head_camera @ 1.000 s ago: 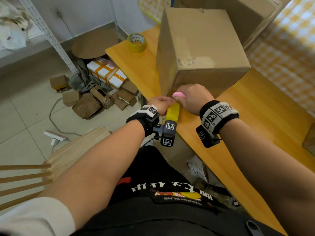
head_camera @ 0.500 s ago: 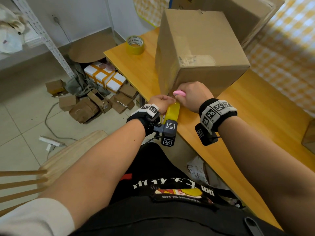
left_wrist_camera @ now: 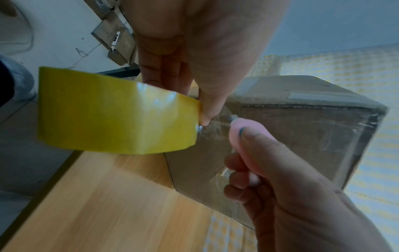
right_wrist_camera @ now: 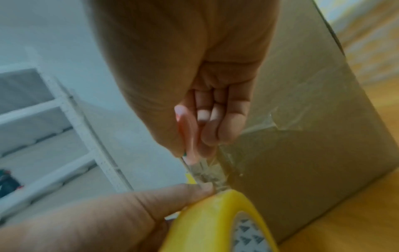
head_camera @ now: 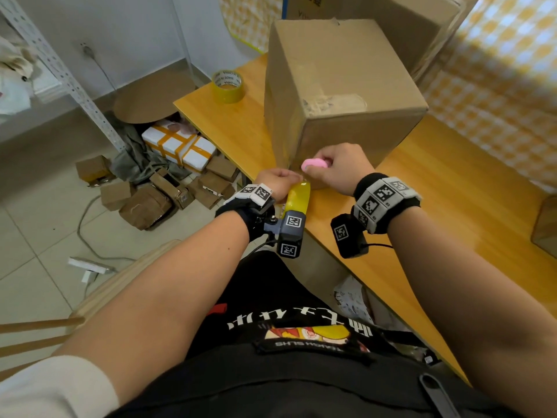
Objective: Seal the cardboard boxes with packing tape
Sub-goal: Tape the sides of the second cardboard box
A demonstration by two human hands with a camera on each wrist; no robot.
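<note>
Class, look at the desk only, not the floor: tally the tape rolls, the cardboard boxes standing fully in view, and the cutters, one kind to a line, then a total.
Tape rolls: 2, the roll in the left hand and the spare roll at the desk's far corner.
Cardboard boxes: 1, the box being taped.
Cutters: 1, the pink cutter in the right hand.
Total: 4

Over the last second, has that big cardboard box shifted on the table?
No. The cardboard box sits the same way relative to the spare tape roll and the table corner.
</note>
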